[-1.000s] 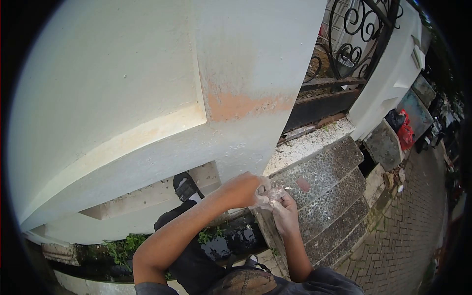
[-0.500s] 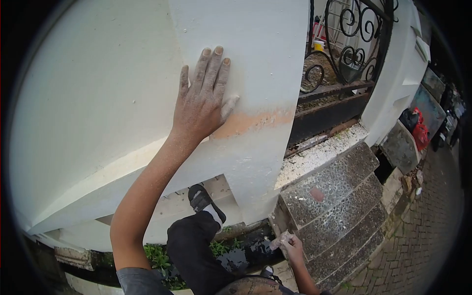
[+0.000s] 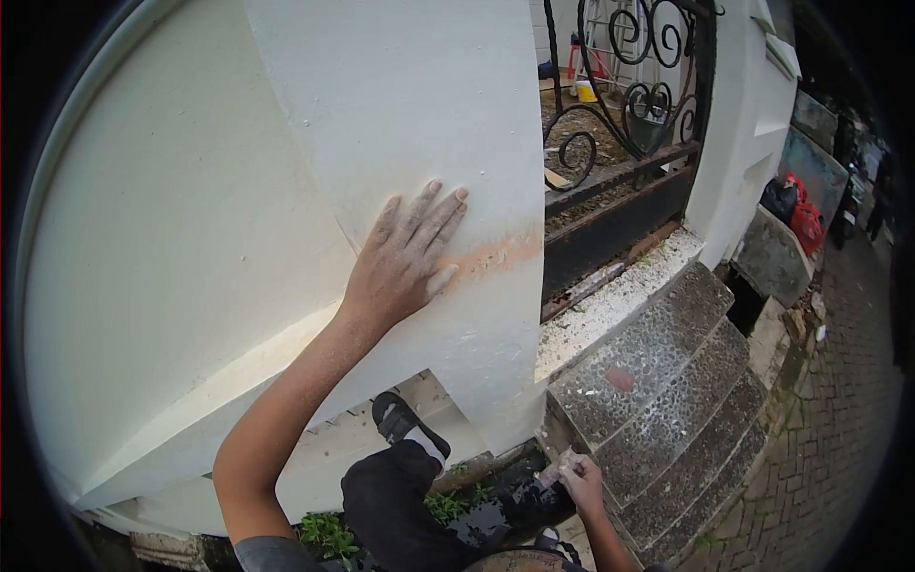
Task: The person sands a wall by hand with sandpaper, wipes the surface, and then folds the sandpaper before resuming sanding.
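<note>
L hand (image 3: 400, 267) lies flat on wall (image 3: 200, 210), approx ctr of frame, fingers slightly spread, nothing held, beside orange patch (image 3: 503, 255). R hand (image 3: 585, 482), lower rt, pinches crumpled scrap (image 3: 552, 472).

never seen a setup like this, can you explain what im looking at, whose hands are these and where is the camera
There is no machine here: these are a person's own two bare hands. One camera, worn on the head, looks forward and down. The left hand, dusty, lies flat on a pale wall, its thumb beside an orange-brown patch. The right hand, lower down, holds a crumpled, pale piece in its fingers; I can't tell what it is made of. To the right are a dark metal gate and speckled steps, with a small reddish mark or piece on the top one.
</note>
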`<move>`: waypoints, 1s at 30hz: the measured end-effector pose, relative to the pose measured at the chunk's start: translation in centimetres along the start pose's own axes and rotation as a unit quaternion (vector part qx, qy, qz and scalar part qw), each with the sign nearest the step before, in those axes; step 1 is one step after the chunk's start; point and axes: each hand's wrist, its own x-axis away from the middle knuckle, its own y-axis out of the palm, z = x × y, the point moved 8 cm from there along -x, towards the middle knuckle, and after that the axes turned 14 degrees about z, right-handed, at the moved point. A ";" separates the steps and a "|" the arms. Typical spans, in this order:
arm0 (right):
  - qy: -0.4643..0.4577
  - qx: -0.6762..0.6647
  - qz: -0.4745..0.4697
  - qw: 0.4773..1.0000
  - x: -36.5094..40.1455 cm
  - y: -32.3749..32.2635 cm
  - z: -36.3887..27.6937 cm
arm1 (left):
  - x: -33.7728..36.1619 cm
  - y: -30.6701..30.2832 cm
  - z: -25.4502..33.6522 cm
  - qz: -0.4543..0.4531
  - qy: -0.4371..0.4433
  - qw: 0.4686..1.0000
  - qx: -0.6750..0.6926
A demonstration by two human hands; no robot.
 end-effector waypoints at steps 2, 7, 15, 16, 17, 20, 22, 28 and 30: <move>0.023 0.004 -0.003 1.000 0.0 0.0 -0.1 | -1.0 -1.6 -2.1 0.038 -0.059 0.997 -0.045; 0.012 0.012 -0.010 1.000 -0.3 0.7 0.5 | 2.5 3.0 3.6 -0.027 0.087 0.994 -0.053; 0.029 -0.004 -0.012 0.999 -0.4 1.2 1.5 | 0.9 0.3 0.5 -0.006 0.054 0.998 0.010; 0.032 0.004 -0.013 0.999 -0.4 1.1 1.5 | 0.1 -0.9 -1.0 0.021 0.022 0.999 -0.021; 0.036 0.013 -0.015 0.999 -0.4 1.1 1.3 | -0.1 -1.3 -1.5 0.029 0.002 0.999 -0.031; 0.026 0.025 -0.038 0.999 -0.8 1.6 1.5 | 0.4 -1.0 -1.3 0.030 -0.017 0.997 -0.068; 0.009 0.028 -0.046 0.998 -1.3 1.8 1.7 | 2.3 1.1 1.3 0.002 0.040 0.996 -0.076; -0.047 0.020 -0.046 0.998 -1.9 2.8 -0.5 | 9.6 6.2 7.3 -0.081 0.132 0.987 0.040; -0.040 0.025 -0.042 0.998 -2.4 2.6 0.1 | 10.9 6.7 8.4 -0.105 0.151 0.981 0.061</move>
